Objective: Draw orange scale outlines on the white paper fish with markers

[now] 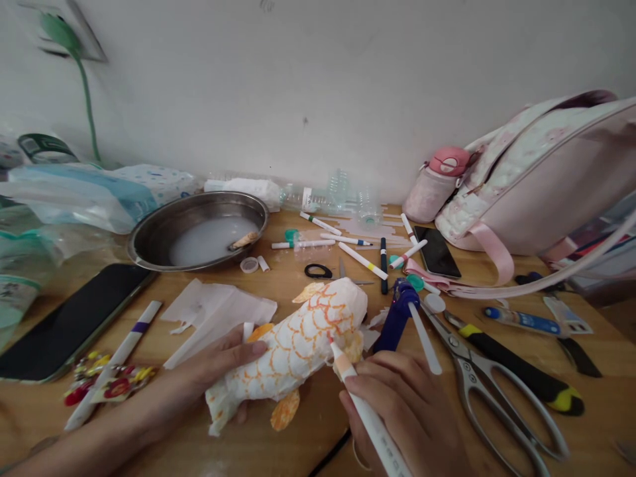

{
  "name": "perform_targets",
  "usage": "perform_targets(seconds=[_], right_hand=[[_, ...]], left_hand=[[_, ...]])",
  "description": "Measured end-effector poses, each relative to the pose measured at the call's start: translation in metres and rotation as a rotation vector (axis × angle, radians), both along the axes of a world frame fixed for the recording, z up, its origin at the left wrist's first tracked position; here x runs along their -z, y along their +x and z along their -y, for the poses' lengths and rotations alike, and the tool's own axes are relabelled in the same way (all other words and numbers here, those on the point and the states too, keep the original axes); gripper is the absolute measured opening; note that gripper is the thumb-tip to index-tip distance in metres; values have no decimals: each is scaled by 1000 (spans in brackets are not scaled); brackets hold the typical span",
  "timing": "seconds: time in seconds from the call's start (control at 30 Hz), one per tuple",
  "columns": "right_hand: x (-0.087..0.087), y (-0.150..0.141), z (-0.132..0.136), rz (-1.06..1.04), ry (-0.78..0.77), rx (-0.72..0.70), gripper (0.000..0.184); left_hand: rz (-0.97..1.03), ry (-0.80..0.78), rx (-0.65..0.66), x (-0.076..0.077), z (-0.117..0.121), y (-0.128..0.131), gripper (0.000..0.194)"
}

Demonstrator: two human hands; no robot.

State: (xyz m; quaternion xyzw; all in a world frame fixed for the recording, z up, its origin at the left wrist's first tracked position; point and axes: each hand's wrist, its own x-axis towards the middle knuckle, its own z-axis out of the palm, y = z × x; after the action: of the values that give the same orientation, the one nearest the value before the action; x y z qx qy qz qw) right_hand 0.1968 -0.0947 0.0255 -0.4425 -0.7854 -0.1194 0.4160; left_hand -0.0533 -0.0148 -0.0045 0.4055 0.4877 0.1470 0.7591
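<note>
A white paper-covered fish [288, 351] with orange scale lines and orange fins lies across the middle of the view. My left hand [233, 361] grips it near the tail, thumb on top and the other fingers mostly hidden beneath. In my right hand [397, 404] is a white marker [370, 424], its tip touching the fish's side near the head. Redder lines show around that spot and along the upper back. A blue glue gun [392, 324] with a white glue stick lies just beyond my right hand.
Large scissors [477, 371] and a black-yellow cutter [521, 368] lie right. A metal basin [199, 262] of cloudy liquid stands back left, near a phone [74, 318]. Several markers [362, 260] and small scissors [342, 270] lie behind the fish. A pink bottle [434, 185] and backpack [551, 179] stand back right.
</note>
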Motion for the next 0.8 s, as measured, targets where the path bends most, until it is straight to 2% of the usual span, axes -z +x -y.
perform_targets(seconds=[0.17, 0.33, 0.53, 0.8], right_hand=[[-3, 1, 3, -54, -8, -3, 9], [-10, 7, 6, -10, -47, -20, 11], [0, 2, 1, -77, -6, 20, 11], [-3, 2, 1, -23, -29, -16, 10]], left_hand=[[21, -2, 4, -2, -1, 1, 58], [30, 0, 18, -4, -1, 2, 59], [1, 5, 14, -2, 0, 2, 62], [-15, 1, 28, -3, -1, 3, 64]])
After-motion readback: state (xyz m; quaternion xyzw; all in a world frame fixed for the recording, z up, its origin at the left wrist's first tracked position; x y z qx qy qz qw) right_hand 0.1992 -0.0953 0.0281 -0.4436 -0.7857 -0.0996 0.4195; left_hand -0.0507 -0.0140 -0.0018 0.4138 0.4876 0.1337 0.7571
